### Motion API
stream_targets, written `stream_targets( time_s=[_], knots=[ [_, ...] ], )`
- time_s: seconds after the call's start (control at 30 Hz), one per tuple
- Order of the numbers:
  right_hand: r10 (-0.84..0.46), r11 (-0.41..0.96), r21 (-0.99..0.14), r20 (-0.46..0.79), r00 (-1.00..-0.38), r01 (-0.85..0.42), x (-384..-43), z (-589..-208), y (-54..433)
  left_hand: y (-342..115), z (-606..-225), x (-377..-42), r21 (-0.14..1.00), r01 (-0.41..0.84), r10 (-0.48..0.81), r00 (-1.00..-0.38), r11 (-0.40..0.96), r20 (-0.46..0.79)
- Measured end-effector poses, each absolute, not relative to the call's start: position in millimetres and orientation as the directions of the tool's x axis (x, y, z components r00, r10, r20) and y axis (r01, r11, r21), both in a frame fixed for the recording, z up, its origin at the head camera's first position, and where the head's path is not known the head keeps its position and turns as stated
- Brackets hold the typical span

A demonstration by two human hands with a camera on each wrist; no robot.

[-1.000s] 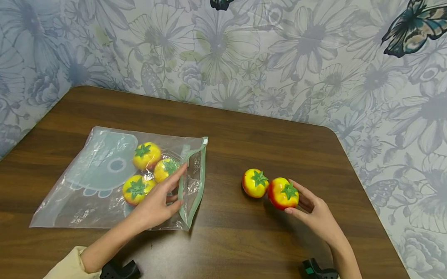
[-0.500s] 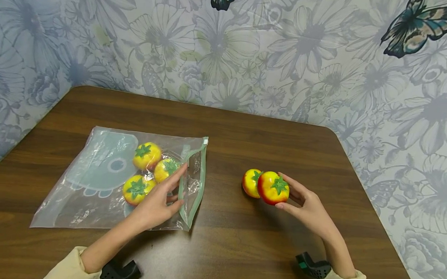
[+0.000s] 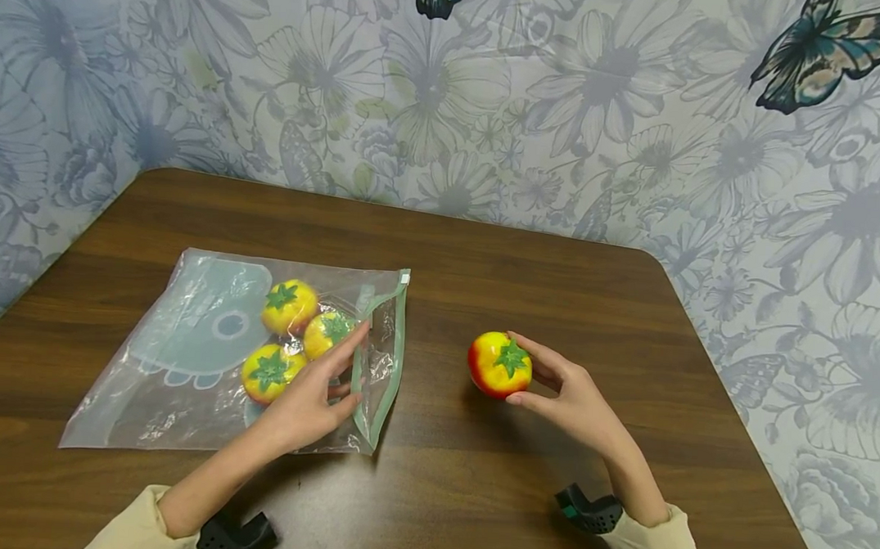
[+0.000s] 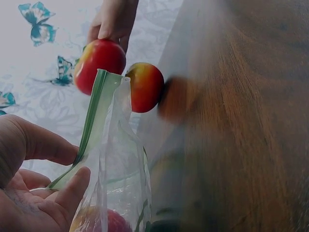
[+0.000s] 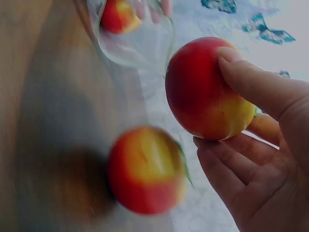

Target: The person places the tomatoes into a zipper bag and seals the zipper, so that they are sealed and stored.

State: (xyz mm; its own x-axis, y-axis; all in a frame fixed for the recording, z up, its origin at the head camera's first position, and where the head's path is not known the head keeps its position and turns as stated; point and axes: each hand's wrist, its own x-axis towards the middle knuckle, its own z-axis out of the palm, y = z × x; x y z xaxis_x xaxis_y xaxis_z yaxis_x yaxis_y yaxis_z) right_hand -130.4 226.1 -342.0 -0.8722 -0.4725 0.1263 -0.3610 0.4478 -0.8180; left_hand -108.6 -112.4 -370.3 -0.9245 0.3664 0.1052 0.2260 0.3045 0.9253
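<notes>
My left hand [image 3: 312, 404] holds the open mouth of a clear zip bag [image 3: 154, 409] lying on the table. In the left wrist view its thumb and fingers pinch the green zip edge [image 4: 91, 113]. Several yellow-and-red tomatoes with green star-shaped tops show inside, one of them a tomato [image 3: 289, 306] near the far side. Right of the bag, my right hand [image 3: 570, 399] grips another tomato [image 3: 496, 367] between thumb and fingers, raised above the table. A loose tomato [image 5: 145, 169] sits on the table beneath it, hidden in the head view behind the held one.
The brown wooden table [image 3: 430, 503] has rounded far corners. A wall covering [image 3: 448, 95] with flowers and butterflies stands close behind it. Bare wood lies between the bag's mouth and the right hand. Black devices sit on both wrists.
My right hand has moved left with its tomato, lifting it so that it covers the loose tomato in the head view. The left hand and the bag have stayed still.
</notes>
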Motion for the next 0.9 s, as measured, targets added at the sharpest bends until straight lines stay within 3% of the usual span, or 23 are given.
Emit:
stream_targets(
  time_s=[0.6,0.9],
  knots=[
    [-0.595,0.344,-0.86,0.111,-0.796,-0.376,-146.5,-359.4,154.2,-112.3,-367.4,-107.9,0.929,0.217,0.369,-0.924,0.299,0.097],
    [-0.577,0.335,-0.862,0.131,-0.806,-0.38,-159.9,-366.2,128.3,-112.4,-365.7,-107.9,0.931,0.214,0.365,-0.926,0.296,0.097]
  ],
)
